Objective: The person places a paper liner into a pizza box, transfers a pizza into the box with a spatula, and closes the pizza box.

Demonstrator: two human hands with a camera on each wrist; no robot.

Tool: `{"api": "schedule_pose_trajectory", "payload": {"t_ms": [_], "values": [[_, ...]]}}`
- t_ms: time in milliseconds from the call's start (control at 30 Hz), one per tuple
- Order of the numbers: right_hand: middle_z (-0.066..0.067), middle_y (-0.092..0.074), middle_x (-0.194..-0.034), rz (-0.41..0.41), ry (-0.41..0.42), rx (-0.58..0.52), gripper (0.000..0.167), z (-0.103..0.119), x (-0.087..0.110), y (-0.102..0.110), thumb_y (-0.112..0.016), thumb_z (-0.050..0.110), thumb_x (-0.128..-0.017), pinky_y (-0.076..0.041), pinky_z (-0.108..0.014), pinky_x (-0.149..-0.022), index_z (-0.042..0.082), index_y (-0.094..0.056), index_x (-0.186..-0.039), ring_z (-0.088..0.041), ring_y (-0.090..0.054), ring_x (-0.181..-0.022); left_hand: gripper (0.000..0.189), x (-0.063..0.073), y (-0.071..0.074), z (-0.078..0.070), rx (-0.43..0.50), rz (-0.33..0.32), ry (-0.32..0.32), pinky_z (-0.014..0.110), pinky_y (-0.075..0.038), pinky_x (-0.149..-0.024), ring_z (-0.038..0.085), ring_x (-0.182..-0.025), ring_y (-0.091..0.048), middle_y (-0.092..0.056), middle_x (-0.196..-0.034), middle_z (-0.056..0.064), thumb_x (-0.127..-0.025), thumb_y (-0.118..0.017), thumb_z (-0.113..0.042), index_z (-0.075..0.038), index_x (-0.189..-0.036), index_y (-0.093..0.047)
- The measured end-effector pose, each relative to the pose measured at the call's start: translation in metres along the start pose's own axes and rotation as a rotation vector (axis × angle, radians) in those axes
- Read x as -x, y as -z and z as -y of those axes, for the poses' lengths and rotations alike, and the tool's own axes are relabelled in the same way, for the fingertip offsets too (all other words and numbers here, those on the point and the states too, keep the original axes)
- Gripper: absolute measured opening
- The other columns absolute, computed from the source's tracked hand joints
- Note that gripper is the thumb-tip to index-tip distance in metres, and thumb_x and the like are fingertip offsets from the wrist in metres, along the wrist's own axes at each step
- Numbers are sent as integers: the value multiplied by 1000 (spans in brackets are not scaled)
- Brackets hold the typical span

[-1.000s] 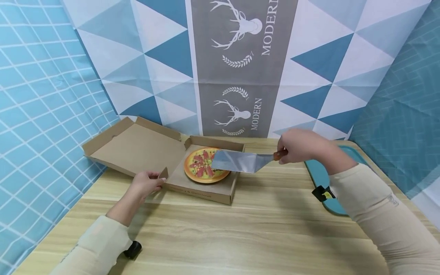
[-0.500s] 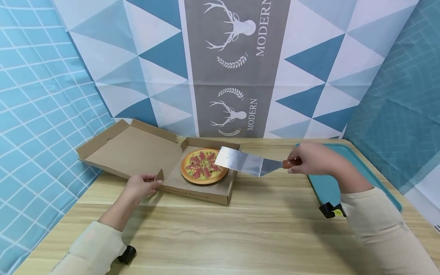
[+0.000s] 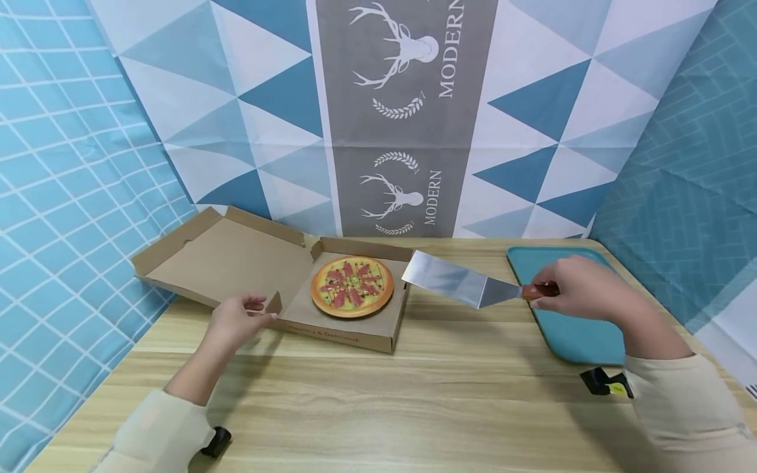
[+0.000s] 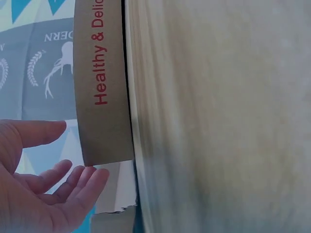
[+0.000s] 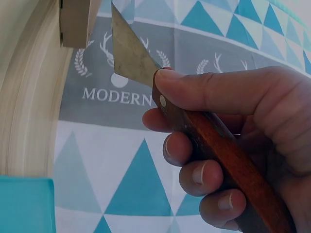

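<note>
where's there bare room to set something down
Widest: the table in front of the pizza box, between the sleeves. A narrower patch lies between box and tray, partly under the spatula. Crowded: inside the box, where the pizza lies, and its front-left corner, by the left hand.

Three body-worn views of one table.
The head view looks forward and down on box, tray and wall. The left-wrist view, turned sideways, sits close to the left hand; the right-wrist view, likewise turned, sits close to the right hand and spatula. All three share the wall and part of the box; head and right wrist share the tray.
</note>
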State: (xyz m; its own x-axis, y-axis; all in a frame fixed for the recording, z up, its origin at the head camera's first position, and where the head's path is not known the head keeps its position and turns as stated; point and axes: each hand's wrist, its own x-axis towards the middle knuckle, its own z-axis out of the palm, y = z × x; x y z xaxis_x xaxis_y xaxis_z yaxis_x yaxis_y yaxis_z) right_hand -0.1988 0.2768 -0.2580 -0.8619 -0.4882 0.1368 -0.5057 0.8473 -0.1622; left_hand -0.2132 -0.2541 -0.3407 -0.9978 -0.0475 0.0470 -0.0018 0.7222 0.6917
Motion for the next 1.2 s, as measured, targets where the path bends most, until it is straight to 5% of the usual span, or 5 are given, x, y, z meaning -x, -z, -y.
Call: {"api": "schedule_pose_trajectory", "payload": {"t_ms": [133, 267, 733, 1200], "values": [[9, -42, -57, 18, -13, 1, 10, -5, 8, 2, -78, 14, -82, -30, -25, -49, 19, -70, -79, -8, -35, -51, 54, 5, 2, -6, -116, -47, -52, 54, -50, -86, 44, -109, -58, -60, -119, 30, -88, -72, -21, 11, -127, -53], [9, -42, -57, 35, -35, 7, 11, -8, 17, 5, -78, 17, -83, -29, -24, -48, 19, -69, -78, -7, -35, -51, 55, 9, 1, -12, -136, -59, -108, 55, -49, -87, 43, -110, -58, -59, -122, 29, -88, -72, -21, 10, -128, -53], [9, -41, -56, 27, -86, 38, 21, -22, 34, -4, -78, 18, -83, -29, -24, -48, 21, -62, -71, -7, -36, -51, 58, 15, -16, -21, -160, -46, -488, 55, -47, -89, 37, -111, -54, -60, -119, 18, -81, -81, -30, 0, -126, -59], [6, -41, -57, 60, -160, 42, 22, -38, 45, -6, -76, 18, -84, -29, -27, -49, 19, -59, -69, -11, -37, -52, 69, 19, -32, -35, -353, -56, -636, 60, -43, -96, 42, -122, -48, -52, -133, 22, -83, -75, -47, 0, -129, -57]]}}
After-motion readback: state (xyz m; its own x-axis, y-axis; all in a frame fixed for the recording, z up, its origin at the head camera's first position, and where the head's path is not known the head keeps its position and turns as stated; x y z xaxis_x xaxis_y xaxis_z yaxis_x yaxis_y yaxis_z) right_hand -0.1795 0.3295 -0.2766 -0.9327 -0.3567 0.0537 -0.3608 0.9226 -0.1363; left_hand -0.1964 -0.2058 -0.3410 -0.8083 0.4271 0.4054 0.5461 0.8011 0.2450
